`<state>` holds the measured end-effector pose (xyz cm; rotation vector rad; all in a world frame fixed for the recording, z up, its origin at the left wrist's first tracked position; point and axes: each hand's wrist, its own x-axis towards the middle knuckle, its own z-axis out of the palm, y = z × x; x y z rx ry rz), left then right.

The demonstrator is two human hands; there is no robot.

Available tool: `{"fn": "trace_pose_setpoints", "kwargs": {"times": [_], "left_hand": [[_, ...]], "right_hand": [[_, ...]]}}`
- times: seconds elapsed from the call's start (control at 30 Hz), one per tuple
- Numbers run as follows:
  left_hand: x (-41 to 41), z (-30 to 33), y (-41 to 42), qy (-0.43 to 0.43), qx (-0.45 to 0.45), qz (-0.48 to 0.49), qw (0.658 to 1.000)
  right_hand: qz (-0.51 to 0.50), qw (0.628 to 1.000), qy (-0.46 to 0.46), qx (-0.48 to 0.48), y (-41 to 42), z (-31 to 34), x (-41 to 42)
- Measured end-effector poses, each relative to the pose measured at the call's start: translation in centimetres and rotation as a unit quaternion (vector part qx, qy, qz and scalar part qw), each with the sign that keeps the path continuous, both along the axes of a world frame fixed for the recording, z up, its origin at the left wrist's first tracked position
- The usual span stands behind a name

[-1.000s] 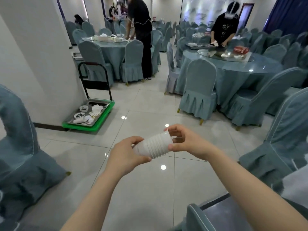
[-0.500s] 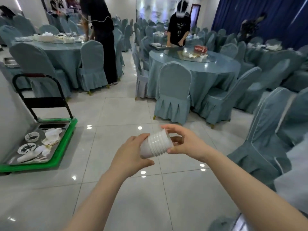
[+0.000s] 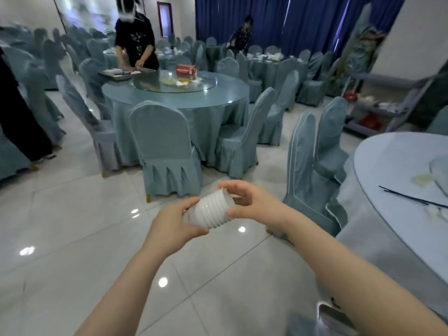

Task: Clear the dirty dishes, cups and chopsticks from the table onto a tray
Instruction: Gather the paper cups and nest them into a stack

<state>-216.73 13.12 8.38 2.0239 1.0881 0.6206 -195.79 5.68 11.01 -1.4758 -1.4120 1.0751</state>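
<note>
A stack of white plastic cups (image 3: 210, 209) lies sideways in front of me above the tiled floor, held between both hands. My left hand (image 3: 173, 225) grips its closed bottom end. My right hand (image 3: 249, 202) curls its fingers and thumb round the open rim end. At the right edge is a round table (image 3: 397, 190) in a pale blue cloth, with dark chopsticks (image 3: 412, 197) lying on it beside scraps and the edge of a glass turntable. No tray of mine is in view.
Blue-covered chairs (image 3: 312, 175) stand between me and the right table. Another round table (image 3: 177, 95) with a turntable and leftovers stands ahead, where a person in black (image 3: 135, 42) handles a tray. A shelf cart (image 3: 385, 103) is at the far right.
My view has swung to the right: the green cart with its tray has left the frame and the right table has come in. Both hands still hold the cup stack.
</note>
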Motion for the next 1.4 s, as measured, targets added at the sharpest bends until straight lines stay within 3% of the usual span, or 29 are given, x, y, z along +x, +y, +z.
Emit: {"fn": "trace_pose_setpoints", "kwargs": {"times": [0.23, 0.47, 0.63, 0.9, 1.17, 1.4], "left_hand": [[13.9, 1.5, 9.1, -0.03, -0.008, -0.082, 0.996], [28.7, 0.9, 15.4, -0.069, -0.052, -0.189, 0.978], [38.7, 1.9, 20.2, -0.103, -0.078, -0.26, 0.957], [52.5, 4.3, 25.5, -0.116, -0.072, -0.348, 0.928], [66.3, 2.3, 25.6, -0.096, -0.069, -0.399, 0.909], [80.7, -2.2, 24.0, -0.074, -0.084, -0.374, 0.921]], "right_hand": [[-0.137, 0.99, 0.0, 0.03, 4.0, 0.4, 12.9], [-0.305, 0.952, -0.021, 0.027, 4.4, -0.7, 24.4], [-0.448, 0.893, -0.035, 0.034, 6.4, 0.3, 31.9], [-0.638, 0.765, 0.009, 0.085, 6.9, 0.2, 41.5], [-0.734, 0.676, 0.029, 0.059, 2.6, -5.0, 53.0], [-0.769, 0.637, 0.056, -0.007, -1.2, -11.9, 68.7]]}}
